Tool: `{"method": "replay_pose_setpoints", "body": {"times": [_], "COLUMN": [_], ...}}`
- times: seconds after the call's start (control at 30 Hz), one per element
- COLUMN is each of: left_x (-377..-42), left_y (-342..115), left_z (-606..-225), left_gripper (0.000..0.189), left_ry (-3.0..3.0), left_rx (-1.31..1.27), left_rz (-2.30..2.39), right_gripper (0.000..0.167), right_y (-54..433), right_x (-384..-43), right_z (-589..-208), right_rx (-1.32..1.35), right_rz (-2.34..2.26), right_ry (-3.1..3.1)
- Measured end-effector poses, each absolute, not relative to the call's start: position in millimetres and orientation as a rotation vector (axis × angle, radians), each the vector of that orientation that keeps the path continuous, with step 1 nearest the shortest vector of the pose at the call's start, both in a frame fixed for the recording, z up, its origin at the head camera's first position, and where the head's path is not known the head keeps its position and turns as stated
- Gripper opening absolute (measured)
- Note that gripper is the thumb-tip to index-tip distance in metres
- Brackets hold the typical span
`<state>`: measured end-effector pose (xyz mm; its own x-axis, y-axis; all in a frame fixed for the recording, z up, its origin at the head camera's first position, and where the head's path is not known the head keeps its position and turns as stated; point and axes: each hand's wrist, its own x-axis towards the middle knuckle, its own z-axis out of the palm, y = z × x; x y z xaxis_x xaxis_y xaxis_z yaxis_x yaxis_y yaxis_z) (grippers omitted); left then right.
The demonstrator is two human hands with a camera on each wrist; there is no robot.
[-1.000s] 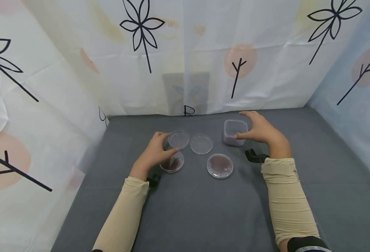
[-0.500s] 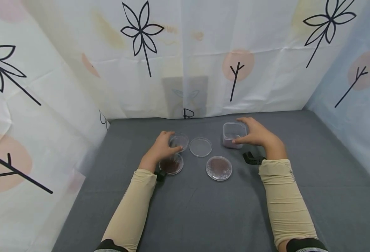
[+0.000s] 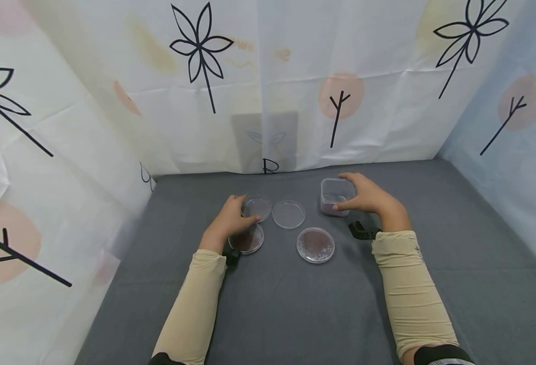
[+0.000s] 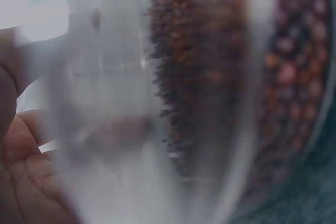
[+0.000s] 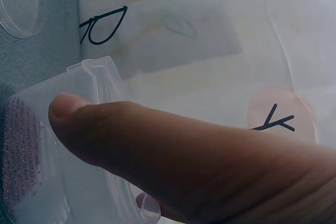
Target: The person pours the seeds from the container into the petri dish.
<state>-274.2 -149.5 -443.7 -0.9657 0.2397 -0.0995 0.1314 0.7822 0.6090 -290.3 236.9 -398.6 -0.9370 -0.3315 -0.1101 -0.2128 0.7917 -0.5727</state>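
Note:
In the head view, my left hand (image 3: 227, 223) holds a clear round petri dish part (image 3: 256, 208) between thumb and fingers. Just below it sits a petri dish of small reddish-brown beads (image 3: 248, 239), partly covered by the hand; its beads (image 4: 210, 66) look close and blurred in the left wrist view. On the right, my right hand (image 3: 368, 197) grips a clear square plastic box (image 3: 329, 188), thumb on the near wall and fingers at the far side. Fine purplish-brown grains (image 5: 20, 153) lie low in that box. Its fingers are mostly hidden in the right wrist view.
Between the hands lie another clear round dish part (image 3: 288, 215) and, nearer, a second petri dish with brownish contents (image 3: 315, 245). Grey cloth (image 3: 268, 314) covers the table. A white patterned curtain (image 3: 194, 137) stands along its back edge.
My left hand's fingers and thumb have closed in on the clear dish part. My right hand has settled closer around the box. The dishes stay in place while the head view shifts slightly.

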Motion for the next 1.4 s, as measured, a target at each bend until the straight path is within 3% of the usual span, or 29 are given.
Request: {"method": "replay_pose_setpoints", "body": {"times": [0.83,1.4], "left_x": [-272.2,-271.5], "left_y": [-152.0,-151.4], "left_z": [-445.8,-443.9], "left_gripper": [0.081,0.079], "left_ry": [2.799,2.794], "left_rx": [0.273,0.293], "left_rz": [0.943,0.943], "right_gripper": [0.096,0.11], "right_y": [230.6,172.2], "right_x": [-293.7,-297.2], "right_z": [-399.1,-408.8], "right_rx": [-0.418,-0.479], "right_rz": [-0.909,-1.009], "right_ry": [2.868,3.086]}}
